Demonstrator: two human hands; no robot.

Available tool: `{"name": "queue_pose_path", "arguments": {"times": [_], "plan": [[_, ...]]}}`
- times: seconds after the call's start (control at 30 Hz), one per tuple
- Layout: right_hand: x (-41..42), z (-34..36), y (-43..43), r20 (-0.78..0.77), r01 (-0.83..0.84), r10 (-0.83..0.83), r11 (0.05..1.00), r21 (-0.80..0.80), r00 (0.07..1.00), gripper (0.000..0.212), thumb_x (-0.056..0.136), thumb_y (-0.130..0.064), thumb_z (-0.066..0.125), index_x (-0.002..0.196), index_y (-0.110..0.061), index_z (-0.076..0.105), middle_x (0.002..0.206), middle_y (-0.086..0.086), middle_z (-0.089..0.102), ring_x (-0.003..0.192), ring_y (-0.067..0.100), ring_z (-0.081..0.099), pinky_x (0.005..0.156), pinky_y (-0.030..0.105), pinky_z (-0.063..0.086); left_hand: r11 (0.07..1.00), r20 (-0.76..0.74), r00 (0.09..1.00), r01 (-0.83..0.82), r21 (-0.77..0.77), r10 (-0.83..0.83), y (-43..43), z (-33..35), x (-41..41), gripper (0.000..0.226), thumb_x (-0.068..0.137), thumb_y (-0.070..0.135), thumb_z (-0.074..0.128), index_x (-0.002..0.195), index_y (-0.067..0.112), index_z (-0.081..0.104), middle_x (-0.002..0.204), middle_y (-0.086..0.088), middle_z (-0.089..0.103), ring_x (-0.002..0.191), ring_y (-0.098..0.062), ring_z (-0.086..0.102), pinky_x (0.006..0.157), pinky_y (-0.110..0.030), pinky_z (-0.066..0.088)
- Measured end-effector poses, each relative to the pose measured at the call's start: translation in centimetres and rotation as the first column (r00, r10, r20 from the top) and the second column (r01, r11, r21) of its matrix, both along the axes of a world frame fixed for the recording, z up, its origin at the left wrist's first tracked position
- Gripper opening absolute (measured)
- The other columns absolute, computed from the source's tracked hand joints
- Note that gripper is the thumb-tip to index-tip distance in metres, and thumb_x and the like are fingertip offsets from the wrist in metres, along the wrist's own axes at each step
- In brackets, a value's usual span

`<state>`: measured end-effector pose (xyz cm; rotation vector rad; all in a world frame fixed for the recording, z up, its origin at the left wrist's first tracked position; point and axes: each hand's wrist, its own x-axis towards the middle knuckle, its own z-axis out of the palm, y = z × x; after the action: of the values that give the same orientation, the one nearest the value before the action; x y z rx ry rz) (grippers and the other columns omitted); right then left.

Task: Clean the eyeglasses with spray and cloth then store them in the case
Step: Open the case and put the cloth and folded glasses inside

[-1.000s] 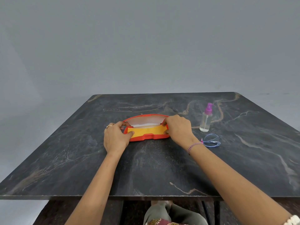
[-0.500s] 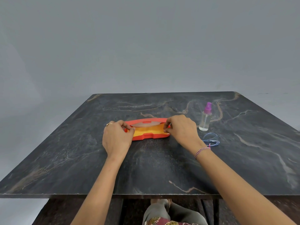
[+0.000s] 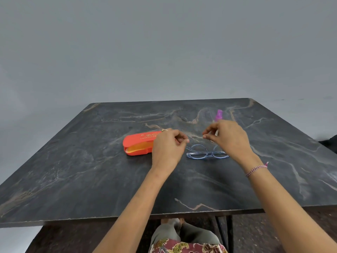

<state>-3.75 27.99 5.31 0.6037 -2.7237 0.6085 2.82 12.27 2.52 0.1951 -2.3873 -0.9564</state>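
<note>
The blue clear-framed eyeglasses [image 3: 207,154] lie on the dark marble table [image 3: 91,170], right of centre. My left hand [image 3: 168,148] and my right hand [image 3: 230,140] hover just behind them with fingers curled into pinches. Whether either hand holds the thin temples is too fine to tell. The orange case [image 3: 137,145] sits left of my left hand, its lid almost down and a yellow lining showing in the gap. My left hand covers its right end. The spray bottle [image 3: 218,115] stands behind my right hand with only its purple cap clear. No cloth is visible.
The table's near edge [image 3: 145,215] runs across the lower frame, with my knees below it. A plain grey wall stands behind. Bare tabletop lies to the left, to the far right and in front of the glasses.
Both hands left the case and moved right to the eyeglasses. The case lid has come down almost fully. The glasses now lie further left, closer to the case.
</note>
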Motion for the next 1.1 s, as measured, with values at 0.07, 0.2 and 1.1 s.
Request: {"name": "queue_pose_path", "arguments": {"times": [0.07, 0.2, 1.1], "plan": [[-0.5, -0.4, 1.4, -0.008, -0.005, 0.006, 0.999, 0.035, 1.000, 0.008, 0.082, -0.031, 0.070, 0.087, -0.026, 0.073, 0.077, -0.012, 0.058, 0.073, 0.007, 0.050, 0.063, 0.025, 0.039, 0.998, 0.027, 0.998, 0.057, -0.006, -0.057, 1.0, -0.4, -0.5, 0.005, 0.080, 0.019, 0.071, 0.083, 0.020, 0.073, 0.068, 0.011, 0.061, 0.056, -0.001, 0.051, 0.063, -0.016, 0.043], [-1.1, -1.2, 3.0, 0.004, -0.042, 0.041, 0.995, 0.089, 0.999, 0.014, 0.080, -0.028, 0.072, 0.092, -0.022, 0.075, 0.083, -0.006, 0.056, 0.079, 0.009, 0.047, 0.068, 0.025, 0.038, 0.997, 0.068, 0.996, 0.067, -0.042, -0.064, 1.7, -1.2, -1.4, 0.011, 0.081, 0.019, 0.071, 0.092, 0.018, 0.073, 0.070, 0.010, 0.062, 0.057, 0.000, 0.050, 0.067, -0.017, 0.045], [-1.1, 1.3, 2.6, 0.077, -0.222, 0.232, 0.968, -0.120, 0.970, 0.012, 0.080, -0.031, 0.071, 0.085, -0.021, 0.074, 0.079, 0.002, 0.068, 0.074, 0.014, 0.059, 0.064, 0.014, 0.043, 0.921, -0.316, 0.932, 0.043, -0.386, -0.176, -1.6, -1.0, 0.5, 0.008, 0.088, 0.010, 0.060, 0.089, 0.009, 0.068, 0.086, -0.001, 0.062, 0.083, -0.010, 0.050, 0.077, -0.018, 0.038]]}}
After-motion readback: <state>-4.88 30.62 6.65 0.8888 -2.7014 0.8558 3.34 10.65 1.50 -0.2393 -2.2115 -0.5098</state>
